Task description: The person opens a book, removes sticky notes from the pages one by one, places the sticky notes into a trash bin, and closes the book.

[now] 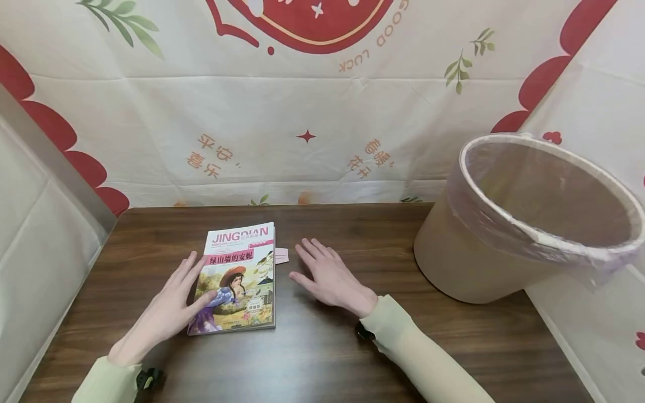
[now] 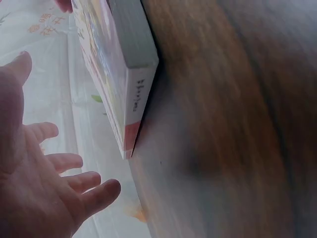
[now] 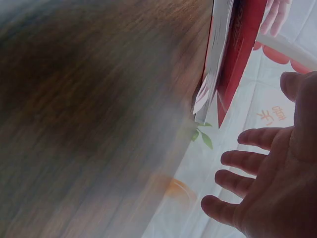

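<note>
A paperback book [image 1: 242, 291] with an illustrated cover and pink title band lies face up on the table. A pale pink paper tab [image 1: 281, 256] sticks out from its right edge, and shows again as a slip [image 3: 201, 96] in the right wrist view. My left hand [image 1: 173, 299] is at the book's left side, fingers spread, thumb over the cover in the head view; the left wrist view shows a gap between that hand and the spine [image 2: 134, 106]. To the right of the book, my right hand [image 1: 332, 277] hovers with fingers extended, holding nothing.
A beige bin [image 1: 468, 252] lined with a clear plastic bag stands at the table's right side. The brown wooden table [image 1: 322, 358] ends at a printed cloth [image 1: 282, 106] hanging behind it. White cloth also hangs along both sides.
</note>
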The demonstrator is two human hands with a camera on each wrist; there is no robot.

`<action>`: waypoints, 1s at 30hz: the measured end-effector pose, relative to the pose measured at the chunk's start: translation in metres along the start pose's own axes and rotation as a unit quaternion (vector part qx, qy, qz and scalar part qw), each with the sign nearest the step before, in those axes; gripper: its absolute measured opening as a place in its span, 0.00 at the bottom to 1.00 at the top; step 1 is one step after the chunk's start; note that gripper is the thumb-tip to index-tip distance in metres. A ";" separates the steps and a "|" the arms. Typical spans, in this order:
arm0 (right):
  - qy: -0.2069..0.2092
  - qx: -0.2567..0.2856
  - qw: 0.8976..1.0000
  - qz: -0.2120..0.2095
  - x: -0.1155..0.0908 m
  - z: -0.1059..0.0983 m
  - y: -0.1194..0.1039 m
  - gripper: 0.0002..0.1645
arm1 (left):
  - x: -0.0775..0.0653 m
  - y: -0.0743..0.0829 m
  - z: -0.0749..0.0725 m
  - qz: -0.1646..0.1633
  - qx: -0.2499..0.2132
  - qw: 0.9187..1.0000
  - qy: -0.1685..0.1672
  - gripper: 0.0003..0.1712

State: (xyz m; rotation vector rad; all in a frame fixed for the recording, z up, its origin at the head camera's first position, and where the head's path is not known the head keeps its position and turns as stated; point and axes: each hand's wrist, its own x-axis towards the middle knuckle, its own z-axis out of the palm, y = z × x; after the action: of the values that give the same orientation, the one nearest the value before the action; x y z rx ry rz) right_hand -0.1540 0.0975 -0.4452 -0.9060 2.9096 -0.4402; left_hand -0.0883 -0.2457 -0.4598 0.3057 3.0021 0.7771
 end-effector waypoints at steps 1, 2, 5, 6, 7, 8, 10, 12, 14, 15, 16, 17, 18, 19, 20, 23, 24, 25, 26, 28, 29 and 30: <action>-0.003 -0.001 1.000 0.000 0.002 0.000 -0.001 0.47 | 0.000 0.000 0.000 0.000 -0.001 1.000 0.001 0.49; -0.005 -0.001 1.000 0.000 0.004 0.000 -0.002 0.46 | 0.001 -0.001 0.001 0.000 -0.002 1.000 0.003 0.49; -0.012 -0.001 1.000 0.000 0.009 0.003 -0.003 0.46 | 0.003 -0.001 0.002 -0.002 -0.011 1.000 0.006 0.49; -0.016 0.000 1.000 0.000 0.011 0.004 -0.003 0.46 | 0.003 -0.001 0.003 -0.003 -0.013 1.000 0.007 0.49; -0.018 0.002 1.000 -0.002 0.013 0.006 -0.003 0.46 | 0.004 -0.002 0.004 -0.005 -0.015 1.000 0.008 0.49; -0.020 0.005 1.000 -0.003 0.014 0.008 -0.003 0.46 | 0.004 -0.002 0.005 -0.008 -0.017 1.000 0.009 0.49; -0.021 0.011 1.000 -0.002 0.017 0.010 -0.004 0.46 | 0.006 -0.002 0.006 -0.016 -0.019 1.000 0.007 0.50; -0.021 0.014 1.000 0.002 0.019 0.010 -0.005 0.46 | 0.008 0.000 0.007 -0.023 -0.019 1.000 0.004 0.50; -0.018 0.018 1.000 0.004 0.021 0.011 -0.007 0.46 | 0.010 0.001 0.008 -0.031 -0.019 0.999 -0.001 0.51; -0.016 0.020 1.000 0.004 0.023 0.011 -0.009 0.46 | 0.010 0.002 0.008 -0.034 -0.019 0.999 -0.003 0.51; -0.015 0.020 1.000 0.002 0.024 0.012 -0.009 0.46 | 0.011 0.002 0.008 -0.035 -0.020 0.999 -0.006 0.52; -0.016 0.021 1.000 0.001 0.026 0.012 -0.010 0.47 | 0.011 0.003 0.009 -0.037 -0.019 0.999 -0.008 0.52; -0.016 0.024 1.000 0.001 0.027 0.013 -0.011 0.46 | 0.012 0.002 0.010 -0.038 -0.018 0.999 -0.010 0.53; -0.016 0.028 0.999 0.001 0.029 0.013 -0.012 0.46 | 0.012 0.002 0.011 -0.037 -0.017 0.999 -0.010 0.53; -0.017 0.030 0.999 0.003 0.030 0.014 -0.014 0.45 | 0.013 0.002 0.011 -0.035 -0.016 0.999 -0.010 0.53; -0.014 0.029 0.999 0.011 0.035 0.015 -0.016 0.44 | 0.016 0.000 0.013 -0.026 -0.014 1.000 -0.005 0.55; -0.012 0.028 0.999 0.014 0.037 0.015 -0.016 0.44 | 0.017 -0.001 0.013 -0.025 -0.013 1.000 -0.003 0.55; -0.010 0.026 0.999 0.015 0.039 0.015 -0.016 0.43 | 0.018 -0.001 0.013 -0.024 -0.011 1.000 -0.003 0.55; -0.009 0.024 1.000 0.017 0.041 0.015 -0.017 0.43 | 0.019 -0.001 0.013 -0.024 -0.010 1.000 -0.002 0.56; -0.007 0.025 0.999 0.022 0.045 0.015 -0.017 0.43 | 0.020 -0.002 0.013 -0.026 -0.009 1.000 -0.004 0.56; -0.007 0.028 0.999 0.025 0.046 0.014 -0.018 0.43 | 0.021 -0.002 0.013 -0.027 -0.008 1.000 -0.006 0.57; -0.007 0.027 0.999 0.028 0.048 0.015 -0.018 0.43 | 0.021 -0.002 0.013 -0.027 -0.008 1.000 -0.007 0.57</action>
State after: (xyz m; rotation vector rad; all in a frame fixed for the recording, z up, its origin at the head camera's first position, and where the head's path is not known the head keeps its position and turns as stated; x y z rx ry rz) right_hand -0.1814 0.0525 -0.4530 -0.8160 2.8862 -0.5047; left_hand -0.1083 -0.2375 -0.4717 0.2275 2.9753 0.7911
